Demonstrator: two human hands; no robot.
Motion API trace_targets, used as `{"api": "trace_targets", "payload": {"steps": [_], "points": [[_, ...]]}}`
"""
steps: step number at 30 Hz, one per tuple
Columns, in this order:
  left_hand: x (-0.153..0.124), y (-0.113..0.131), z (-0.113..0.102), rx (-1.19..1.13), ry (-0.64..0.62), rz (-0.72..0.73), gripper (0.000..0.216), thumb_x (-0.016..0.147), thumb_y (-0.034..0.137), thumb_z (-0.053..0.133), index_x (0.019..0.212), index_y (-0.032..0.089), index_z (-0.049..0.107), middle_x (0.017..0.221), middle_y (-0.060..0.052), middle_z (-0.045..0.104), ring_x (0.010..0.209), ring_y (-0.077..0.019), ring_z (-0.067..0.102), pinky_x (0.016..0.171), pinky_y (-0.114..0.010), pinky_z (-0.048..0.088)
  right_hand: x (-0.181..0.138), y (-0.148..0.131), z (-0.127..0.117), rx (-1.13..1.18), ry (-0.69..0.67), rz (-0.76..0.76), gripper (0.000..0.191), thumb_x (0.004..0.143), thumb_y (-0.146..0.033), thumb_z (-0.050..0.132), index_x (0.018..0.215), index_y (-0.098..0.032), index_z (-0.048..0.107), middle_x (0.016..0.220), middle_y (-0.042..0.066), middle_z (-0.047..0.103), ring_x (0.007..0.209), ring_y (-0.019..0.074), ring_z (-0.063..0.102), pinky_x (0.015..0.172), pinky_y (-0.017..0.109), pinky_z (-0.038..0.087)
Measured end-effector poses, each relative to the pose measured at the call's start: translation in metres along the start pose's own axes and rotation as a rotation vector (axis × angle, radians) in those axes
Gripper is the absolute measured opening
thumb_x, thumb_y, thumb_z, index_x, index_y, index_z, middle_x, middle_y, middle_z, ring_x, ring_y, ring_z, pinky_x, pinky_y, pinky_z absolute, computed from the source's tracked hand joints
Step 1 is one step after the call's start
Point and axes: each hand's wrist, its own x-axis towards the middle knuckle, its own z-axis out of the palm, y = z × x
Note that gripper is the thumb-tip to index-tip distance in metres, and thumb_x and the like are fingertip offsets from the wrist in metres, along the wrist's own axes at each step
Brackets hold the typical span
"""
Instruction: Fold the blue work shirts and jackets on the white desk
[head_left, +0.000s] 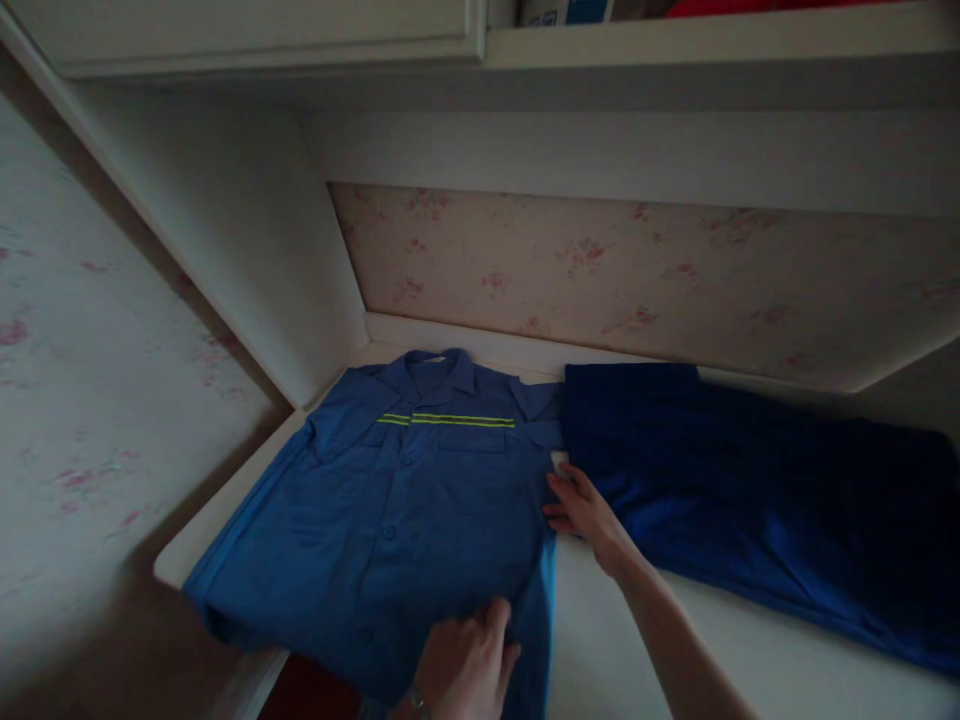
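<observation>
I'm reading shirt (450,500) as mid-blue, two yellow-green stripes (463,420) across the chest. Other cloth (720,490): plain, darker blue. Bench (592,620): white. Back wallpaper (495,245): beige-pink, scattered pink flowers (587,252). Cupboard (262,25): plain off-white.

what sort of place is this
Probably a room in a home, perhaps a bedroom: floral wallpaper, a white cabinet overhead, and a blue shirt spread on the white surface below.
</observation>
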Motion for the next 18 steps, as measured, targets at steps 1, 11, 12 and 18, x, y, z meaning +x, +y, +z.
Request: {"api": "trace_targets", "payload": {"steps": [1, 11, 12, 18], "points": [[0.000, -0.001, -0.001, 0.003, -0.030, -0.012, 0.039, 0.091, 0.030, 0.040, 0.121, 0.012, 0.055, 0.102, -0.019, 0.072, 0.089, -0.0352, 0.070, 0.073, -0.047, 0.054, 0.007, -0.005, 0.008, 0.012, 0.029, -0.011, 0.072, 0.082, -0.051, 0.060, 0.145, -0.027, 0.033, 0.136, 0.011, 0.055, 0.084, 0.0210, 0.070, 0.073, 0.036, 0.060], [-0.011, -0.039, -0.003, -0.187, -0.127, -0.069, 0.027, 0.092, 0.037, 0.041, 0.099, 0.019, 0.061, 0.082, -0.010, 0.069, 0.075, -0.0231, 0.063, 0.070, -0.034, 0.045, 0.074, -0.053, 0.021, -0.626, 0.325, -0.146, 0.071, 0.090, -0.051, 0.047, 0.150, -0.016, 0.032, 0.129, 0.022, 0.058, 0.123, 0.0378, 0.053, 0.105, 0.055, 0.036], [-0.015, -0.052, -0.005, -0.399, -0.135, -0.052, 0.028, 0.091, 0.045, 0.045, 0.091, 0.020, 0.058, 0.072, -0.003, 0.062, 0.066, -0.0170, 0.056, 0.065, -0.029, 0.041, 0.077, -0.054, 0.020, -0.644, 0.315, -0.130, 0.070, 0.089, -0.054, 0.048, 0.146, -0.014, 0.039, 0.123, 0.023, 0.062, 0.121, 0.0392, 0.055, 0.103, 0.057, 0.037], [-0.028, -0.094, 0.000, -1.421, -0.314, 0.220, 0.059, 0.065, 0.072, 0.070, 0.076, 0.021, 0.042, 0.061, 0.008, 0.036, 0.049, -0.0041, 0.025, 0.051, -0.023, 0.017, 0.089, -0.053, 0.035, -0.605, 0.254, -0.163, 0.060, 0.084, -0.047, 0.060, 0.133, -0.014, 0.055, 0.113, 0.022, 0.068, 0.112, 0.0388, 0.061, 0.102, 0.057, 0.038]]}}
